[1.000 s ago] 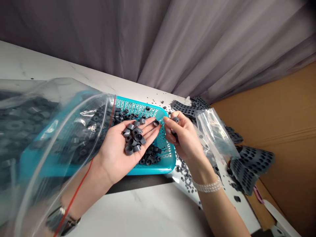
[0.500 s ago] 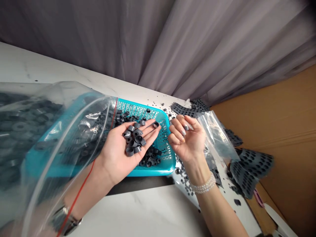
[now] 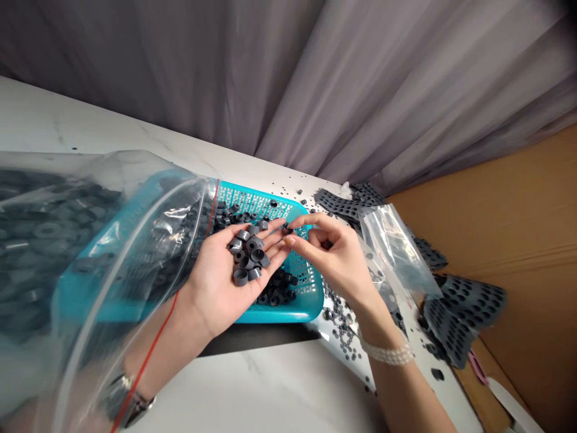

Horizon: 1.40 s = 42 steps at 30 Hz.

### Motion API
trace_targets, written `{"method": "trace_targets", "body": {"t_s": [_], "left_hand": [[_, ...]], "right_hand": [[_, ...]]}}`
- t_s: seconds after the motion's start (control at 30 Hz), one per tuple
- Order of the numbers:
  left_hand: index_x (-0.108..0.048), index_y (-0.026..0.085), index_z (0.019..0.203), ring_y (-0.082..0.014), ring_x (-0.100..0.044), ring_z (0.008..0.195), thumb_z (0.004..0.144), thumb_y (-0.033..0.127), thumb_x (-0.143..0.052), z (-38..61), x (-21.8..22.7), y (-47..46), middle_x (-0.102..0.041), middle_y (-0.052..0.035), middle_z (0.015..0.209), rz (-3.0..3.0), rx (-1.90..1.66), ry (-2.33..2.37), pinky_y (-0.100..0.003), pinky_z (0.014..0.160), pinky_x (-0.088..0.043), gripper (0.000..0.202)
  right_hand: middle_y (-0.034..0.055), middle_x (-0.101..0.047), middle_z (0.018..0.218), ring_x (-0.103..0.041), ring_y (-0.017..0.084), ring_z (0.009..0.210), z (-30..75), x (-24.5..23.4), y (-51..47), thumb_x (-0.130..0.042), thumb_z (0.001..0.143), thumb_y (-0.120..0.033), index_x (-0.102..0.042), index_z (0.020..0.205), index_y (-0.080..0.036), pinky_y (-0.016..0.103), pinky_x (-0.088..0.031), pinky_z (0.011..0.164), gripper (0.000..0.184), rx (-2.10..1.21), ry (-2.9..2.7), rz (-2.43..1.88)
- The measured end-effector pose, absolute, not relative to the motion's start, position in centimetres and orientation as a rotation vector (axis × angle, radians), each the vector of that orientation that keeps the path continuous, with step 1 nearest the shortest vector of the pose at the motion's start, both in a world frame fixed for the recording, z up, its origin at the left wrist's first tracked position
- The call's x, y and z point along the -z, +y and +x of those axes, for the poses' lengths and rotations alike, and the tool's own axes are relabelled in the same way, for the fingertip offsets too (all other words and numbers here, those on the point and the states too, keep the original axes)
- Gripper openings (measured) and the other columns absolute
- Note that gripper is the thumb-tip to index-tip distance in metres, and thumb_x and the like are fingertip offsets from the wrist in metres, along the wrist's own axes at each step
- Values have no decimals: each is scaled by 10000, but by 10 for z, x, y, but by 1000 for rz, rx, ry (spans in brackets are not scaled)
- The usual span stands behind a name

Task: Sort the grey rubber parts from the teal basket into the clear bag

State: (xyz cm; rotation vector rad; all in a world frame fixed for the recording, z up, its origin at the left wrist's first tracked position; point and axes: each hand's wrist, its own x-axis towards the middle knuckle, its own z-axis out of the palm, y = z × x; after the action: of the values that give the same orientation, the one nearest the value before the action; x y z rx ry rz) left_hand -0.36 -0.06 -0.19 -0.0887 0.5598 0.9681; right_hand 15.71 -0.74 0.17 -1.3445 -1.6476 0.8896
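Note:
My left hand (image 3: 220, 282) lies palm up over a turquoise basket (image 3: 311, 313), its fingers stretched out, holding a small heap of dark grey ring-like caps (image 3: 247, 263). At its fingertips sits one more cap (image 3: 287, 229). My right hand (image 3: 338, 252) pinches that cap between thumb and forefinger. Another small dark piece (image 3: 327, 245) shows inside its curled fingers. More caps (image 3: 274, 291) lie in the basket below. A clear zip bag (image 3: 130, 264) full of similar dark pieces covers the basket's left part and my left forearm.
Punched dark grey sheets (image 3: 464, 313) lie at the right by a cardboard panel (image 3: 509, 228). A clear plastic bag (image 3: 396, 246) rests beside them. Tiny dark bits (image 3: 342, 328) are scattered on the white table (image 3: 261, 385). A grey curtain (image 3: 279, 78) hangs behind.
My right hand has moved left and turned over, from beside the basket to the left fingertips, where it now pinches the cap. My left hand has stayed almost in place.

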Motion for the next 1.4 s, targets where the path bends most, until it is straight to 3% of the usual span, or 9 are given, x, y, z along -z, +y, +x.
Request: {"method": "trace_targets", "body": {"t_s": [0.13, 0.33, 0.5, 0.63, 0.83, 1.03, 1.23, 1.3, 1.4], "left_hand": [[-493, 24, 1324, -285, -629, 1125, 892, 158, -362, -3, 2, -2, -644, -217, 1226, -71, -976, 553, -365, 891, -570, 471], [-534, 5, 1284, -287, -622, 1136, 891, 168, -375, -4, 0, -3, -640, -234, 1221, -72, -928, 523, -372, 950, -536, 454], [-503, 29, 1321, -299, -626, 1126, 868, 121, -427, -5, 1, -5, -634, -247, 1220, -80, -951, 510, -379, 929, -548, 469], [-513, 12, 1307, -313, -625, 1121, 850, 86, -451, -4, 2, -5, -636, -259, 1210, -83, -967, 520, -365, 914, -556, 468], [-553, -8, 1263, -299, -627, 1120, 850, 76, -438, -1, 4, -2, -660, -251, 1170, -85, -971, 533, -322, 903, -562, 436], [-573, -27, 1229, -311, -634, 1109, 834, 72, -455, -2, 3, -3, -668, -249, 1153, -85, -970, 527, -358, 914, -559, 424], [-594, 19, 1202, -278, -642, 1105, 853, 95, -431, -2, 5, -2, -684, -206, 1133, -71, -947, 536, -333, 901, -569, 393], [-598, 47, 1189, -262, -649, 1093, 861, 84, -411, -2, 7, -2, -693, -180, 1121, -73, -966, 538, -336, 888, -576, 379], [-622, 90, 1109, -234, -673, 1039, 862, 70, -407, -2, 7, -2, -711, -137, 1072, -56, -986, 526, -333, 856, -589, 328]], "right_hand": [[-74, -278, 534, -237, 91, 507, 158, 0, -7, -684, 805, -285, -681, 820, -203, 271, -170, 488, 83, -700, -1750, -1438], [-44, -312, 629, -228, 81, 499, 161, -7, -4, -568, 748, -259, -471, 648, -205, 223, -148, 401, 149, -1515, -962, -957], [-42, -369, 624, -254, 36, 450, 163, -6, -1, -570, 753, -258, -306, 592, -201, 157, -147, 343, 314, -1670, -673, -780], [-90, -340, 537, -173, 25, 386, 156, -2, -2, -610, 854, -294, -373, 649, -206, 152, -133, 330, 326, -1608, -723, -894], [-120, -271, 479, -164, 41, 379, 148, -4, -7, -603, 855, -177, -482, 826, -244, 148, -152, 353, 141, -1605, -964, -954], [-74, -340, 539, -210, 53, 407, 158, -7, -5, -506, 678, -190, -440, 663, -213, 177, -160, 348, 71, -1673, -823, -767], [-67, -463, 577, -229, 29, 386, 150, 1, -5, -577, 854, -284, -601, 798, -196, 209, -117, 372, 107, -1547, -1009, -977], [-55, -523, 628, -226, 23, 398, 146, 4, -6, -622, 856, -296, -623, 829, -191, 222, -116, 387, 108, -1506, -1115, -1048], [-76, -468, 575, -215, 38, 416, 144, 5, -8, -663, 836, -306, -651, 907, -206, 231, -143, 404, 123, -1359, -1243, -1189]]}}
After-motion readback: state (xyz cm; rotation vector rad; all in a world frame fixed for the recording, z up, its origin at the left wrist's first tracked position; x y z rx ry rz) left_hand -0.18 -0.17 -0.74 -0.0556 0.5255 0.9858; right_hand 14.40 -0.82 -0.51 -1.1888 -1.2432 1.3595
